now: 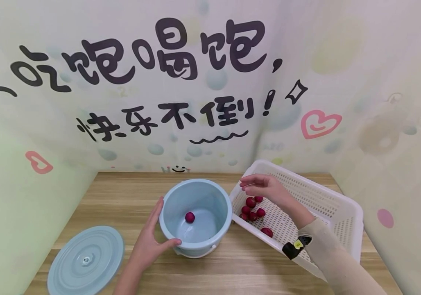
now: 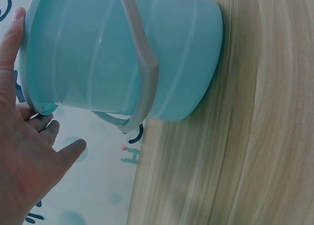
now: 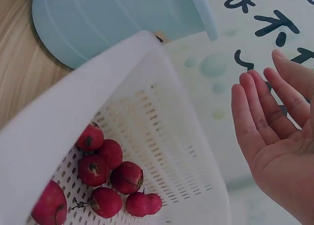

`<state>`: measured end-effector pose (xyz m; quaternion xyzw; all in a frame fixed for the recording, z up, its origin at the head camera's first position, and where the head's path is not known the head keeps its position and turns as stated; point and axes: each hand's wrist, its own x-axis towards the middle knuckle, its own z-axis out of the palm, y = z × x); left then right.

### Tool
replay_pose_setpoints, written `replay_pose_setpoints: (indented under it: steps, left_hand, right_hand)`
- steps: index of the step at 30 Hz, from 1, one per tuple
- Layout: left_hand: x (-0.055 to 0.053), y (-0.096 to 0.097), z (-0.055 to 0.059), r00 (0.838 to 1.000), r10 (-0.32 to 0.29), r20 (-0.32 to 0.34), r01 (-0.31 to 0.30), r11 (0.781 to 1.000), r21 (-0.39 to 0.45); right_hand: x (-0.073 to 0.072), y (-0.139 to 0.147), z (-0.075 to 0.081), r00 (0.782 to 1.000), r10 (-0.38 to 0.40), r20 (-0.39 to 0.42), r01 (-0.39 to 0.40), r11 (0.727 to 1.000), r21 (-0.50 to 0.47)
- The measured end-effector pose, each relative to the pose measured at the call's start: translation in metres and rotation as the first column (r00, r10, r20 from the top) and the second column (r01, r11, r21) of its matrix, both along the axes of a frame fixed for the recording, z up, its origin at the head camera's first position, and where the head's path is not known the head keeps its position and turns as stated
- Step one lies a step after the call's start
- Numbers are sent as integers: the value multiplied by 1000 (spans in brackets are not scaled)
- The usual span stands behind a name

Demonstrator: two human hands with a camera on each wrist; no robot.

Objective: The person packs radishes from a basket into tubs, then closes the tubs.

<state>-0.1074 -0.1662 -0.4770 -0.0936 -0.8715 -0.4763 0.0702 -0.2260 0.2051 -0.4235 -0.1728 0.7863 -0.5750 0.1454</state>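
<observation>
My left hand [image 1: 150, 242] rests against the rim of a light-blue bucket [image 1: 204, 245], thumb at the front and fingers along the left side. The left wrist view shows those fingers [image 2: 41, 122] fairly straight at the rim. One small round red radish [image 1: 190, 217] lies on the bucket's floor. Over the left end of a white perforated basket [image 1: 337, 198], my right hand [image 1: 267, 188] hovers with nothing in it, its fingers loosely extended. Several red radishes [image 3: 126, 177] lie grouped in that basket, one with a thin root showing.
A round light-blue lid [image 1: 101, 250] with a small central knob lies on the wooden table [image 1: 136, 184], left of the bucket. The bucket's pale handle [image 2: 147, 68] hangs down its side. Behind the table stands a wall [image 1: 151, 151] with large dark lettering.
</observation>
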Motion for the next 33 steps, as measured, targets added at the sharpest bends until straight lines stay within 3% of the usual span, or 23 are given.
replay_pose_setpoints:
  steps: [9, 25, 33]
  left_hand:
    - [-1, 0, 0, 1000, -1, 17, 0, 1000, 19]
    - [-1, 1, 1, 1000, 2, 18, -2, 1000, 19]
    - [0, 0, 1, 1000, 2, 15, -2, 1000, 19]
  right_hand:
    - [-5, 11, -6, 999, -46, 15, 45, 999, 17]
    - [-21, 36, -29, 993, -107, 55, 103, 993, 57]
    - [-26, 46, -42, 982, -134, 133, 137, 991, -11]
